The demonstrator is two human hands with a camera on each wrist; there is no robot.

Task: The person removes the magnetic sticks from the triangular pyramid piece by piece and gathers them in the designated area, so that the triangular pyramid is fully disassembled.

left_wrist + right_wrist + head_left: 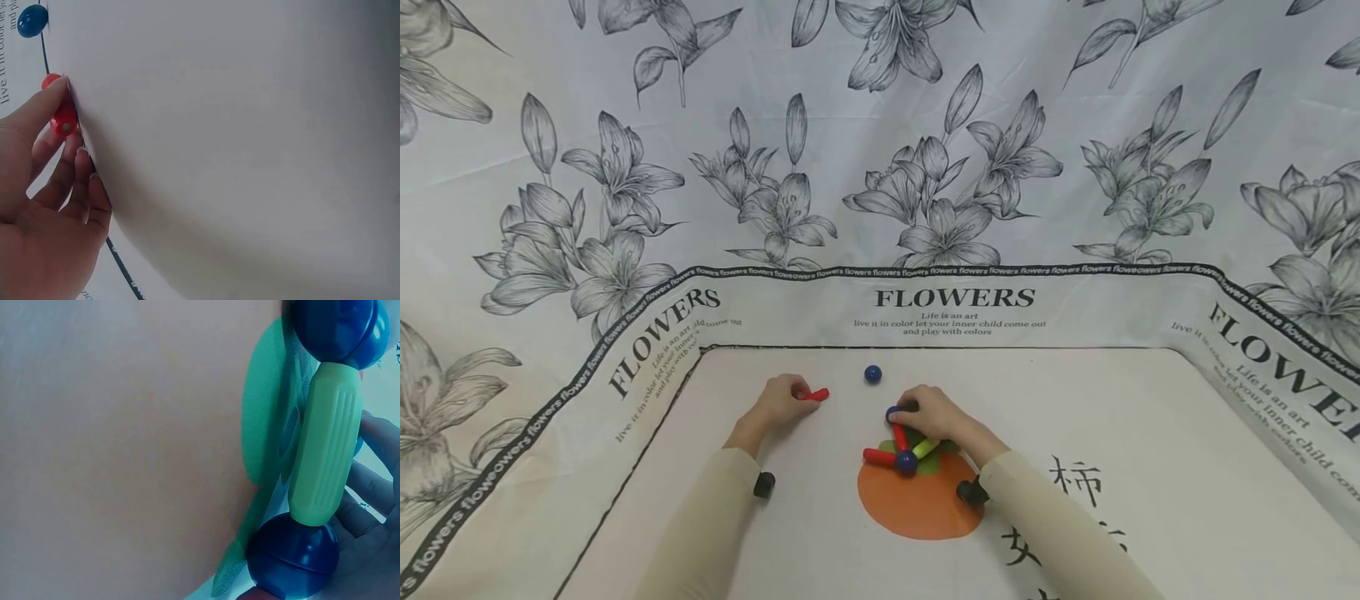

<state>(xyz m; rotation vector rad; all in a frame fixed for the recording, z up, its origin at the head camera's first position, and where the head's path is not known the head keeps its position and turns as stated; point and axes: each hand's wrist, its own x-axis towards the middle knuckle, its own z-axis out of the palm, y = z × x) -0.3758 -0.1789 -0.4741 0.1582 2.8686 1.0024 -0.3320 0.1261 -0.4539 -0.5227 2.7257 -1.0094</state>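
Observation:
My left hand [781,404] pinches a short red rod [816,394] between thumb and fingers. In the left wrist view, that red rod [64,119] has a small grey dot on its end. With its fingertips my right hand [934,414] grips a blue ball [892,415] on a joined rod-and-ball piece. From that ball a red rod [900,437] runs to a nearer blue ball [906,462]. Another red rod [878,457] and a yellow-green rod [927,447] branch from the nearer ball. The right wrist view shows the yellow-green rod [325,447] between two blue balls.
A loose blue ball [872,374] lies beyond the hands, between them. The joined piece lies over an orange persimmon print [917,508] on the pale tabletop [805,517]. Dark characters [1075,482] are printed at right. A flower-patterned cloth [925,225] stands behind.

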